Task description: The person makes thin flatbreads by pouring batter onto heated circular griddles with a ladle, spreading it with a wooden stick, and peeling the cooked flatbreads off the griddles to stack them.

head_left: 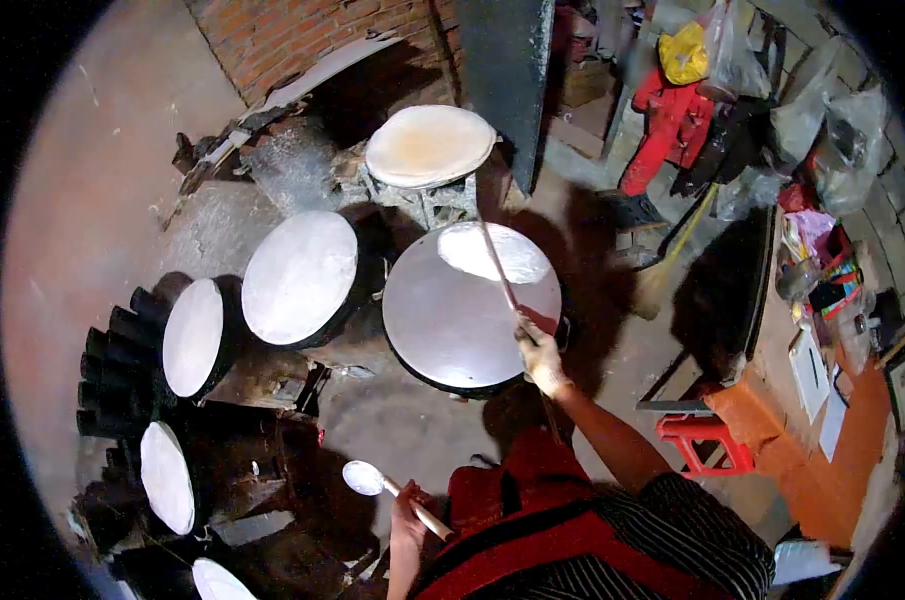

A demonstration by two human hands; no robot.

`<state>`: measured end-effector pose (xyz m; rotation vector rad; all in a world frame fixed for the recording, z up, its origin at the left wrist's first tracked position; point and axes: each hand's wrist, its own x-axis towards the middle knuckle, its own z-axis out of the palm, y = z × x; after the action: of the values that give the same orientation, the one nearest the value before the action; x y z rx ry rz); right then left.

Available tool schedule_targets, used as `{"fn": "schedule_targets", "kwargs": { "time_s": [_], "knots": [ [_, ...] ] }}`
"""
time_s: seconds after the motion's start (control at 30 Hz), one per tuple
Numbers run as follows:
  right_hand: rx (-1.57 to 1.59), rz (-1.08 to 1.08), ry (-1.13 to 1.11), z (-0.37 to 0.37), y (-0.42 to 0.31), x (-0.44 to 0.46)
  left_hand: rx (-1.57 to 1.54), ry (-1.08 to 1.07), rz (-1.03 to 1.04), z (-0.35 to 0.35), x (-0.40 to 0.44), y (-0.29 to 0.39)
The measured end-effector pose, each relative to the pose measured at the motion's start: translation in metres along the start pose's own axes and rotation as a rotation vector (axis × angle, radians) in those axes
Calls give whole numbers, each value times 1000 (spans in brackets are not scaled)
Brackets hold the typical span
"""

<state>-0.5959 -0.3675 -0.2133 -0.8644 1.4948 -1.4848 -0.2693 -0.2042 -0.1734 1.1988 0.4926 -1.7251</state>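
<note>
My right hand (pixel 540 358) is closed round a long thin stick (pixel 496 253), which reaches away from me across a large round griddle (pixel 438 325). A patch of white batter (pixel 508 252) lies on the griddle's far side, under the stick. Low in the view, my left hand (pixel 408 515) grips the light handle of a ladle (pixel 364 478). Its bowl looks white, and it is held nearer to me than the griddle, apart from it. Whether the stick's far end touches the batter is hard to tell.
More round griddles curve round to my left, such as one with a white sheet (pixel 300 278); the far one bears a browned pancake (pixel 431 146). Black cylinders (pixel 113 370) are stacked at the left. To the right are a red stool (pixel 706 445), a broom (pixel 663 275) and a cluttered table (pixel 783 390).
</note>
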Motion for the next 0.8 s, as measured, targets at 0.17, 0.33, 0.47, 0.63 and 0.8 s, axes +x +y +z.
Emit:
{"fn": "schedule_targets", "kwargs": {
  "time_s": [0.17, 0.33, 0.47, 0.63, 0.8],
  "knots": [
    [-315, -130, -172, 18, 16, 30, -27, 139, 73, 38, -36, -35],
    [-52, 400, -352, -54, -74, 6, -24, 246, 113, 41, -29, -64],
    [-146, 269, -76, -62, -75, 38, -72, 217, 123, 36, -22, -88],
    [-141, -96, -592, -41, 9, 92, -119, 169, 199, 12, -8, -119],
    [-209, 519, -875, -95, -100, 76, -168, 195, 297, 49, -45, -144]
  ]
}}
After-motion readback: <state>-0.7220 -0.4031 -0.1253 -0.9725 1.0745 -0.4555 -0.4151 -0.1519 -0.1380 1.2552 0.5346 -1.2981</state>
